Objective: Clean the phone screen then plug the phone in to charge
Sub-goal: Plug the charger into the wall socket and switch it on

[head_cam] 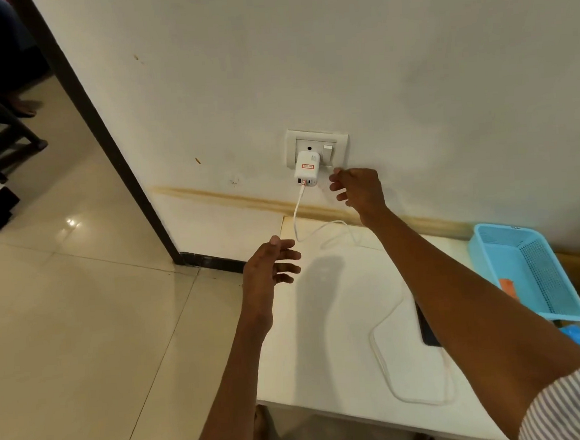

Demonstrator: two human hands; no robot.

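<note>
Nearest us on the white surface [324, 337], the phone [426, 327] lies dark and mostly hidden under our right forearm, with the white charging cable [383, 350] looping beside it, though we cannot see whether its end is seated in the phone. Farther out, our left hand [268, 269] hovers with its grip open and fingers spread, holding nothing. Farthest, our right hand [358, 189] reaches with loosely curled fingers, empty, just below the wall switch [328, 152] beside the plugged-in white charger [307, 170]; we judge the charging step is in hand, and next calls for pressing that switch.
</note>
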